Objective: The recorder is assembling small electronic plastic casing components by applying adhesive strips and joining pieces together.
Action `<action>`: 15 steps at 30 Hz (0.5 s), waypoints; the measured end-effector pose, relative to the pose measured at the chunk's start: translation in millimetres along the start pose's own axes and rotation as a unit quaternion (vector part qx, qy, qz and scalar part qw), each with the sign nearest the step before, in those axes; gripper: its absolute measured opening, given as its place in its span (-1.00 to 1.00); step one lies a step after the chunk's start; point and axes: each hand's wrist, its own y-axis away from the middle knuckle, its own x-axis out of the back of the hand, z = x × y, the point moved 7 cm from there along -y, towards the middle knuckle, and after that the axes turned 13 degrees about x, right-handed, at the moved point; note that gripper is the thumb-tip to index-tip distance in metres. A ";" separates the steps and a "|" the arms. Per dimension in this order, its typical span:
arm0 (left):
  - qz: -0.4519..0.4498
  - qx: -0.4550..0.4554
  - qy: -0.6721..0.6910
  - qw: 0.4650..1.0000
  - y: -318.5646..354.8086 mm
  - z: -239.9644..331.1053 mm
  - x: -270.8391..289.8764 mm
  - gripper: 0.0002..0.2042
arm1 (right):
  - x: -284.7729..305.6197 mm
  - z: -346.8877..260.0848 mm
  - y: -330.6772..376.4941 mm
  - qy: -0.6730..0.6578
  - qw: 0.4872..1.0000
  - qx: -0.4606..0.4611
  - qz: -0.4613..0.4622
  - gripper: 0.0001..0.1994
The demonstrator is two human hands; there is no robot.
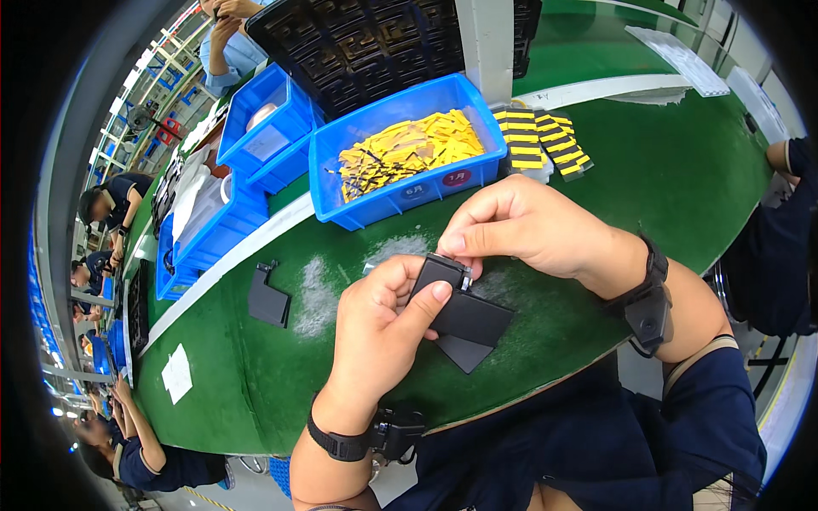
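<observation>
bare green mat (682, 179) right of hands, blue bin (400, 153) blocking ahead, black part (269, 298) left

Green workbench (682, 179) — white post (486, 43) behind

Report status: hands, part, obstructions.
Left hand grips black flat part. Right hand fingers pinch its top clip. Second black part lies apart, left. Nothing obstructing.

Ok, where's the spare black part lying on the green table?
In the head view, the spare black part lies on the green table, to the left of the left hand, below the blue bins.
</observation>
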 end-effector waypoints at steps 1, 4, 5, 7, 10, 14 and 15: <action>0.001 -0.003 -0.003 1.000 0.0 0.3 -0.1 -0.85 | 0.4 1.5 0.3 -0.016 1.000 -0.006 0.000 -0.81; 0.011 -0.014 -0.015 1.000 0.0 1.4 0.2 -0.86 | 1.8 8.1 0.3 -0.041 0.999 -0.036 0.007 -0.83; 0.019 -0.010 -0.023 1.000 -0.2 0.8 0.9 -0.86 | 1.6 8.4 -0.1 -0.040 0.999 -0.034 0.005 -0.83; 0.017 -0.017 -0.026 0.999 0.2 1.5 0.3 -0.86 | 0.5 9.1 -0.5 -0.040 0.999 -0.037 0.003 -0.84; 0.024 -0.019 -0.019 0.999 0.8 0.8 -0.6 -0.86 | -0.7 4.0 0.5 0.024 1.000 -0.017 -0.009 -0.84; 0.039 -0.008 -0.060 0.997 -0.6 -1.1 -1.8 -0.87 | 0.3 -5.9 0.3 0.211 0.977 0.016 -0.016 -0.85; 0.037 -0.017 -0.055 0.998 -0.5 0.4 -2.1 -0.87 | 0.0 -9.0 0.3 0.243 0.969 0.027 -0.026 -0.85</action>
